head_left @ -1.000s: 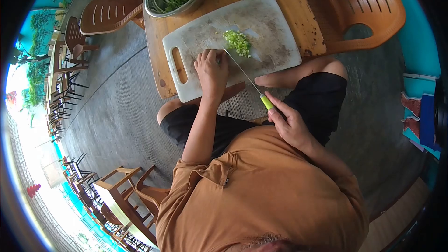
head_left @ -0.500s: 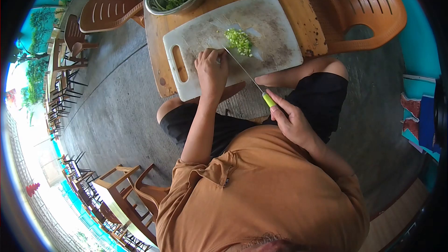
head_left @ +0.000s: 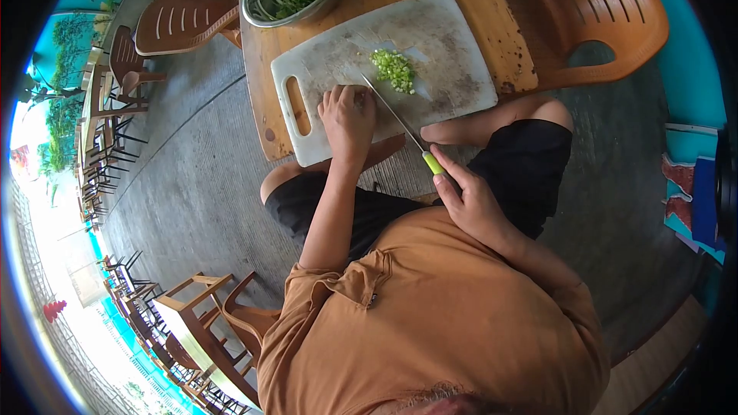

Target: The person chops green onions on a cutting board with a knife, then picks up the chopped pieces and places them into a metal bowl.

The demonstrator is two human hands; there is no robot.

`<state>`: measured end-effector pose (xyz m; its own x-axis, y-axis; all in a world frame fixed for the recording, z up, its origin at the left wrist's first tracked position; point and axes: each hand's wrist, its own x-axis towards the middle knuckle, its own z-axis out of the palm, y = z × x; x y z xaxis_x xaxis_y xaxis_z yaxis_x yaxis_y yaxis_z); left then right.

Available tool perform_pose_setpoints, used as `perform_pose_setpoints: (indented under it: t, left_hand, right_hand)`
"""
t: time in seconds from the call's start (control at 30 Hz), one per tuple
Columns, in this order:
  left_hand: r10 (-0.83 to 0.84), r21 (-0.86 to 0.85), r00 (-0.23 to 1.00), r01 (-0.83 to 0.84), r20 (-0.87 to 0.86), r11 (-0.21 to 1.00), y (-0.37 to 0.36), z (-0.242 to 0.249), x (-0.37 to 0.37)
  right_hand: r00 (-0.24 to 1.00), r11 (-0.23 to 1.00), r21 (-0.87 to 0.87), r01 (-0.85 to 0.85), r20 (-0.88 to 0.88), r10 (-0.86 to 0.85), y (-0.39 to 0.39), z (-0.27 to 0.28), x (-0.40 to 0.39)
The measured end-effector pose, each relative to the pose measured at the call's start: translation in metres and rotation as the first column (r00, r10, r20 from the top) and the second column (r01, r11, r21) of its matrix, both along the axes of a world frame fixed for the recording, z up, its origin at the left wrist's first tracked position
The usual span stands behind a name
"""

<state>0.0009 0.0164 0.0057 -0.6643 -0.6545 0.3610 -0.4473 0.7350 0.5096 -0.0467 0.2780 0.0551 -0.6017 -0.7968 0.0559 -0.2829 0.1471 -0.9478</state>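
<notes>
My right hand (head_left: 478,204) is wrapped round the light-green handle of a knife (head_left: 398,117). Its thin blade slants across the near edge of the white cutting board (head_left: 453,27), the tip lying close to my left hand. On the board, my left hand (head_left: 347,119) rests with fingers curled and pressed together beside the blade; whatever is under the fingertips is hidden. Just beyond the blade sits a small heap of chopped green pieces (head_left: 393,71), apart from both hands. The board's surface is stained, and a slot handle runs along its left end.
A metal bowl (head_left: 265,19) of leafy greens and pale strips stands at the far left of the wooden table (head_left: 492,23). Orange-brown chairs flank the table, one at the right (head_left: 615,15) and one at the left (head_left: 181,19). My knees are under the near edge.
My right hand has pushed the knife slightly forward and to the left, so the tip reaches farther over the board. My left hand stays nearly in place, and the heap looks unchanged.
</notes>
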Motion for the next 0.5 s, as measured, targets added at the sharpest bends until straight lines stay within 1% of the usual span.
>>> perform_pose_setpoints:
  t: [0.03,0.1,0.23,0.3,0.33,0.4,0.5]
  left_hand:
    - [-0.003,-0.014,1.000,0.003,-0.008,1.000,0.001,-0.001,0.000]
    - [-0.009,-0.032,1.000,0.008,-0.016,0.999,0.002,-0.001,-0.001]
    - [-0.008,-0.014,1.000,0.008,-0.017,1.000,0.002,0.003,-0.003]
    - [-0.018,-0.002,1.000,0.018,-0.017,1.000,0.002,0.003,-0.005]
    - [-0.021,-0.018,1.000,0.021,-0.018,1.000,0.001,0.002,-0.007]
    - [-0.027,-0.033,0.999,0.026,-0.019,0.999,0.001,0.002,-0.010]
    - [-0.025,-0.029,0.999,0.024,-0.037,0.999,0.003,0.000,-0.011]
  right_hand:
    - [1.000,1.000,0.003,0.004,0.000,-0.004,-0.001,-0.001,0.000]
    - [0.992,0.999,0.033,-0.020,0.122,0.016,-0.006,-0.001,-0.001]
    - [0.982,0.998,0.061,-0.016,0.191,0.004,-0.009,0.004,-0.004]
    - [0.944,0.980,0.189,-0.054,0.331,-0.012,-0.003,0.010,-0.010]
    - [0.944,0.980,0.191,-0.054,0.330,-0.012,0.000,0.008,-0.011]
    - [0.942,0.995,0.090,-0.038,0.335,0.006,0.005,0.003,-0.010]
    - [0.945,0.998,0.061,-0.029,0.328,0.008,0.008,0.006,-0.008]
